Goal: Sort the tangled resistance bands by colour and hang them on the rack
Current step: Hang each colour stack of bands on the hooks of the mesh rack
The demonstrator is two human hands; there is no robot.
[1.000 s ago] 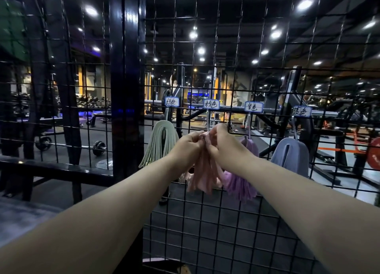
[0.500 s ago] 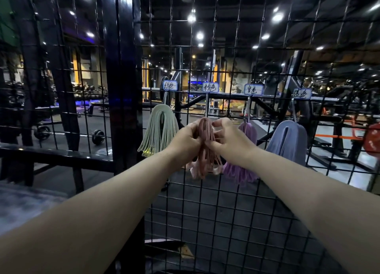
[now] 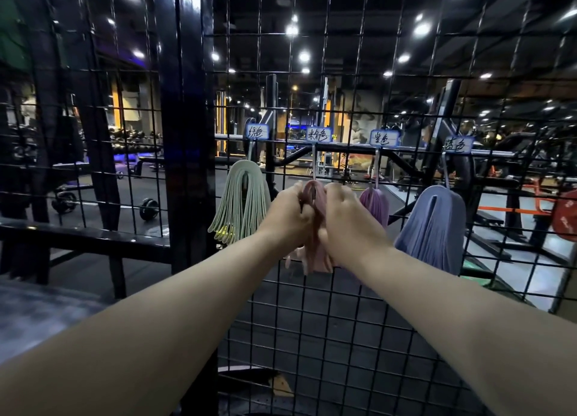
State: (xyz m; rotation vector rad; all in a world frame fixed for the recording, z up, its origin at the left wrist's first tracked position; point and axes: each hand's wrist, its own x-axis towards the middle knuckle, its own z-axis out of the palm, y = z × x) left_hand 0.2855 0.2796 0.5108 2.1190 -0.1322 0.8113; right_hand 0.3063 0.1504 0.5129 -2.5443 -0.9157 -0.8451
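Both bare forearms are stretched forward to the wire mesh rack (image 3: 343, 337). The left hand (image 3: 288, 217) and right hand (image 3: 346, 225) are closed on the pink bands (image 3: 313, 253) from either side — fingers curled round the bunch near its top, loose ends hanging below the hands. The pink bunch is draped over a hook, just under the second label.

Four bunches are hung in a row on the mesh: green bands (image 3: 242, 209) at left, then pink, purple bands (image 3: 374, 204) partly hidden behind the right hand, and blue bands (image 3: 432, 228) at right. The green and blue bunches are untouched, well apart from the hands.

A handwritten label is clipped above each hook: green label (image 3: 257, 131) reads 绿色, pink label (image 3: 318, 134) reads 粉色, purple label (image 3: 384, 138) reads 紫色, blue label (image 3: 458, 144) reads 蓝色.

A thick black post (image 3: 184, 119) is seen left of the mesh panel. Through the grid — a dim gym floor, a barbell (image 3: 103, 203) on the floor at left, a dumbbell rack behind it, orange-framed machines at far right, ceiling spotlights above.
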